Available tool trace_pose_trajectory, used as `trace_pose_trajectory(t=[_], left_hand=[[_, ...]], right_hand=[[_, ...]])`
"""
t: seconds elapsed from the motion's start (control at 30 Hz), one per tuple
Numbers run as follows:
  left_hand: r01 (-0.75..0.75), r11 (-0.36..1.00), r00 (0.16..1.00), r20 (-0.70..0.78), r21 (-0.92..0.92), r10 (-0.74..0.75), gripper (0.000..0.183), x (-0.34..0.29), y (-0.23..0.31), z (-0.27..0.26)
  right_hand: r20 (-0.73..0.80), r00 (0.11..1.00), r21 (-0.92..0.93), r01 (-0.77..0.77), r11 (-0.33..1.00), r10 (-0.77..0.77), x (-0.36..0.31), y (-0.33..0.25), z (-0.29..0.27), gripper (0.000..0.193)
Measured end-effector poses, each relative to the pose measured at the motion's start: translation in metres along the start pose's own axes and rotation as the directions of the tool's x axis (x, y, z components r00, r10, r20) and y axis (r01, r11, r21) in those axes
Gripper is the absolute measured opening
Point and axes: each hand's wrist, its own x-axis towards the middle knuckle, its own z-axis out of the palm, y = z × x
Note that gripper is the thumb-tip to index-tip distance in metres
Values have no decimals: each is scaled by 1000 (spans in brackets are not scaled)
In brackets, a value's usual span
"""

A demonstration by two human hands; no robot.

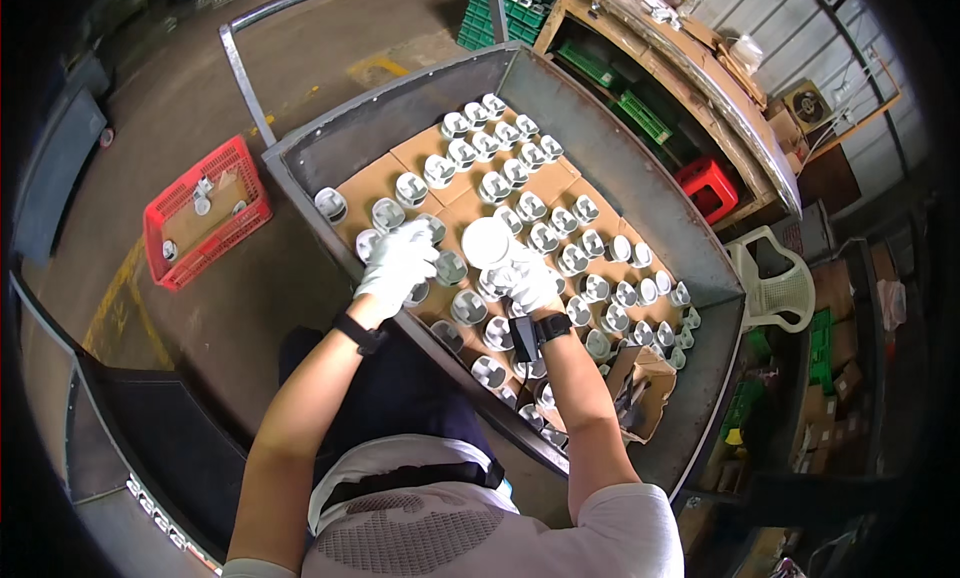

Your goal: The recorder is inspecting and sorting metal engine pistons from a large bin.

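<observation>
Both my hands wear white gloves and reach over a large metal-walled bin (390, 105) holding rows of silvery engine pistons (440, 171). My right hand (527, 281) is closed on a piston (486, 242) and lifts it above the others, its pale round crown facing up. My left hand (400, 266) is over the bin's near left edge, among standing pistons. Its fingers look partly bent and apart, and no held piston shows in them. Another piston (388, 214) stands just beyond that hand. Dark bands circle both wrists, the right one bearing a small black device.
Brown cardboard (465, 206) lines the bin floor. A small open carton (643, 393) sits in its near right corner. On the floor at left is a red crate (205, 210) with a few parts. A cluttered workbench (690, 73) and a pale plastic chair (775, 278) stand at right.
</observation>
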Motion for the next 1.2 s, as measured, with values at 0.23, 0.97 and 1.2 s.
trace_pose_trajectory(t=[0.23,0.97,1.2], left_hand=[[71,993,937,335,94,-98,58,2,-25,18],[-93,986,939,341,141,40,42,5,-41,-2],[109,954,947,321,-281,-14,43,8,-55,-11]], right_hand=[[164,964,-54,223,973,-211,-20,-49,14,41],[209,969,332,59,942,-134,-37,-35,14,16],[178,971,496,51,867,-159,-42,-49,15,20]])
